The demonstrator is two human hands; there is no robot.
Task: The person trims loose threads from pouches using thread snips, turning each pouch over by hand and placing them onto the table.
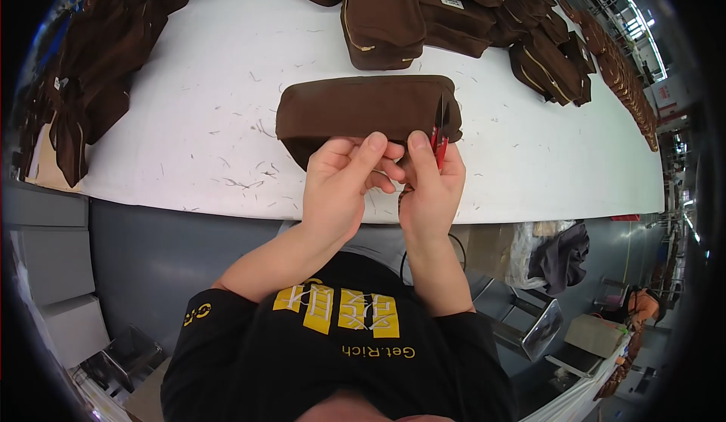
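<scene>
A brown fabric pouch (363,108) sits on the white table in front of me, its long side running left to right. My left hand (340,184) is closed at the pouch's near edge, thumb and fingertips pinching there. Close beside it, my right hand (431,187) has its thumb at the same edge. Red-handled thread snips (442,150) are tucked in the right hand, with the blades pointing away over the pouch's right end. The fingers hide part of the pouch's near side.
Several brown zippered bags (382,17) are piled across the far side of the white table (204,119). More brown bags (106,66) hang or lie in a heap at the left. Dark thread clippings (242,184) litter the tabletop. A stool (529,320) stands below at the right.
</scene>
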